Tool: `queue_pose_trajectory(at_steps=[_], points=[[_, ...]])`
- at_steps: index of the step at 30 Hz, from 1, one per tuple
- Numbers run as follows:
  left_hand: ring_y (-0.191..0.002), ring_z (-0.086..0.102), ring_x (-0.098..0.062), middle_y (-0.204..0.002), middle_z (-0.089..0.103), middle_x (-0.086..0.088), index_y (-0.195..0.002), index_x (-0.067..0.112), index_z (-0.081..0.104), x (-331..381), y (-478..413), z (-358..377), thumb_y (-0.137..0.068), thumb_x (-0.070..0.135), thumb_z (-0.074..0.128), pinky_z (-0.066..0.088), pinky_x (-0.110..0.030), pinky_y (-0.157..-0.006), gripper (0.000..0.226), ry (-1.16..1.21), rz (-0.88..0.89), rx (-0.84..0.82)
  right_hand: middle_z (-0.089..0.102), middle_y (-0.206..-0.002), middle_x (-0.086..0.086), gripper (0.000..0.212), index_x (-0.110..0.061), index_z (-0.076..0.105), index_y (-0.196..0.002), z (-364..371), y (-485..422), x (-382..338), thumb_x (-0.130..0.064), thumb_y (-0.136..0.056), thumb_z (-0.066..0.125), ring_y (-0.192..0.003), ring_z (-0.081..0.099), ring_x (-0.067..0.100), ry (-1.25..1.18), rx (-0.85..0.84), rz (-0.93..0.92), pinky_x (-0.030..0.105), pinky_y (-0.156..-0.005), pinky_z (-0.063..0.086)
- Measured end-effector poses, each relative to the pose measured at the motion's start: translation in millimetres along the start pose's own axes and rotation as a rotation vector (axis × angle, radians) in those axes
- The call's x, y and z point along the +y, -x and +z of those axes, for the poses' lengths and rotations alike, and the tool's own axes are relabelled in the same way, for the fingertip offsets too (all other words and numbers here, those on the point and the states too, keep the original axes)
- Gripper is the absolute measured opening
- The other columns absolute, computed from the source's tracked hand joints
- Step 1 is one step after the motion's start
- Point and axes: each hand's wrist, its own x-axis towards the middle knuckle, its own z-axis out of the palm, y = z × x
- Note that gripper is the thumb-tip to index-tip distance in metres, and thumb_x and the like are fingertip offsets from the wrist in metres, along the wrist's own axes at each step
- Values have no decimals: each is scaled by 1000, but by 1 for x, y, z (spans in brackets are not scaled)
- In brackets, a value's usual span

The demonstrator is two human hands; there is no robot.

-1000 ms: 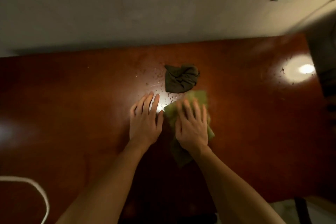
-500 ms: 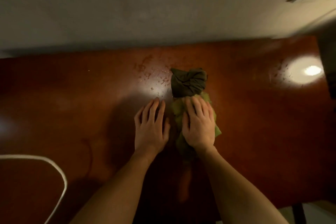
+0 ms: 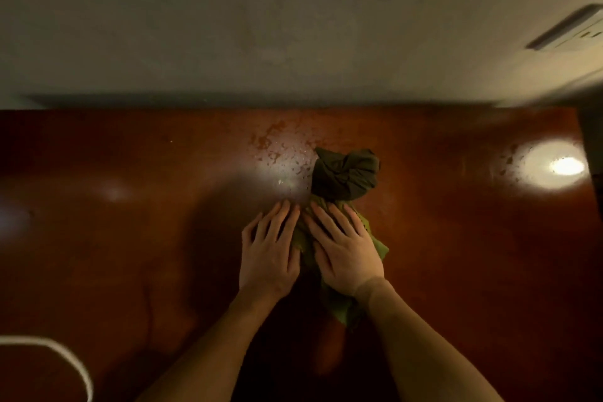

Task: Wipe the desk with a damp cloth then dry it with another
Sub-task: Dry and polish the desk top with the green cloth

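Head view: a light green cloth [image 3: 375, 246] is pressed flat by the right hand [image 3: 346, 251], fingers straight, mid-desk [image 3: 456, 254]. A dark cloth [image 3: 346, 174] is touched by it on its far side; the left hand [image 3: 269, 253] is laid flat alongside, fingers straight.

Your right hand [image 3: 346, 248] presses flat on the light green cloth [image 3: 378, 246]; your left hand [image 3: 269, 248] lies flat beside it; the dark cloth [image 3: 346, 174] touches its far edge on the desk [image 3: 130, 238].

txt: none legible | labels: none | nums: 0

Dim, warm light, lamp glare on the glossy desk [image 3: 456, 238], blurred wide-angle edges
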Motion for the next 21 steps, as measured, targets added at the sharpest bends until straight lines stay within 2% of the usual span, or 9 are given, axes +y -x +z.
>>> queue_pose_trajectory(at_steps=[2,4,7,9,11,14,16,18,21], points=[[-122,60,-21,-136,65,-1,-145,22,57,4,-14,-8,-104,34,36,39,-36,-100,47,147,-98,99,31,-169,1,63,-27,31,-162,-2,0,-2,-45,-103,40,-156,27,28,28,-26,-7,51,-129,10],[-111,62,-18,-125,68,1,-140,22,58,15,-46,-22,-107,42,36,45,-35,-93,45,267,-177,168,30,-169,1,63,-27,30,-162,-3,-1,-1,-47,-103,39,-157,25,29,32,-50,-13,52,-128,8],[-135,49,-19,-151,53,-3,-154,23,46,40,-81,-30,-104,56,46,40,-42,-110,59,177,-8,140,36,-166,0,56,-28,41,-158,-7,-5,1,-46,-105,36,-158,24,30,-17,-119,-80,53,-127,8],[-150,34,-20,-167,34,0,-164,31,29,63,-100,-25,-102,61,46,27,-47,-121,70,80,188,-9,50,-158,-2,51,-30,51,-150,-9,-13,4,-46,-105,33,-150,38,28,-46,-236,-206,50,-127,17],[-152,28,-23,-168,31,0,-165,38,19,80,-117,-16,-104,60,45,21,-50,-124,70,-17,262,-144,55,-151,1,49,-28,52,-146,-14,-19,5,-46,-104,32,-141,49,28,-71,-329,-340,49,-122,31],[-131,46,-28,-147,47,-4,-158,34,34,95,-127,-16,-105,47,52,37,-46,-108,56,-121,149,-62,65,-139,3,48,-24,59,-137,-18,-20,10,-46,-101,35,-124,61,27,-34,-262,-452,46,-111,45],[-121,51,-28,-137,50,-4,-152,31,41,89,-125,-28,-106,41,54,41,-44,-98,49,-159,16,24,71,-126,0,43,-25,67,-128,-22,-18,9,-44,-100,39,-115,64,25,-4,-144,-501,45,-110,44],[-120,53,-29,-135,52,-5,-149,30,43,65,-113,-44,-104,35,57,42,-43,-96,47,-146,-164,69,67,-133,0,39,-26,64,-131,-23,-16,6,-40,-102,42,-126,57,25,-39,-100,-517,47,-122,33],[-115,57,-29,-130,54,-5,-146,31,44,6,-78,-63,-102,29,61,46,-42,-89,47,-145,-471,176,33,-168,-3,52,-29,41,-158,-22,-21,4,-41,-107,35,-158,22,21,-19,-86,-510,48,-130,13]])
